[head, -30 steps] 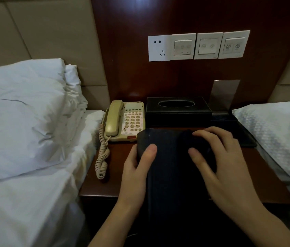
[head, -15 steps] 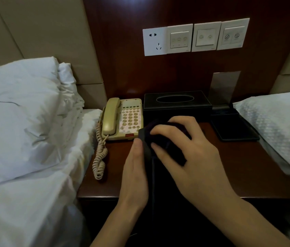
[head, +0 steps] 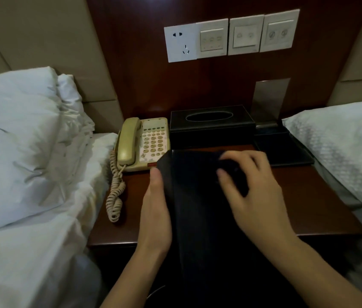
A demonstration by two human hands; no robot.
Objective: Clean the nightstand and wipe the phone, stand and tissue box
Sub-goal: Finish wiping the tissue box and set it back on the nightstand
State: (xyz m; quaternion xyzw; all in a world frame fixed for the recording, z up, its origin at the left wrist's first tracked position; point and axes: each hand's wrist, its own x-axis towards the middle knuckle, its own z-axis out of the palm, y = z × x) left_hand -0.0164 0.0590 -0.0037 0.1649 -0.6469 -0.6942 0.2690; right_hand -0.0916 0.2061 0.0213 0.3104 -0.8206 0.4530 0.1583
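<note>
A dark cloth point(head: 197, 196) hangs in front of the brown wooden nightstand point(head: 308, 207). My left hand point(head: 155, 210) holds its left edge, thumb on top. My right hand point(head: 248, 187) grips a bunched fold of the cloth near its upper right. A beige phone point(head: 144, 145) with a coiled cord point(head: 114, 196) sits at the nightstand's back left. Beside it stands a black tissue box point(head: 211, 125). A black tray-like stand point(head: 282, 150) with an upright metal plate point(head: 268, 101) sits at the back right.
A bed with white pillows point(head: 20, 141) borders the nightstand on the left, and another white pillow point(head: 342, 147) lies on the right. A socket and wall switches point(head: 231, 36) are mounted on the dark wood panel behind.
My right hand has shifted right across the cloth, spreading it wider after it was bunched. The view has moved closer to the nightstand.
</note>
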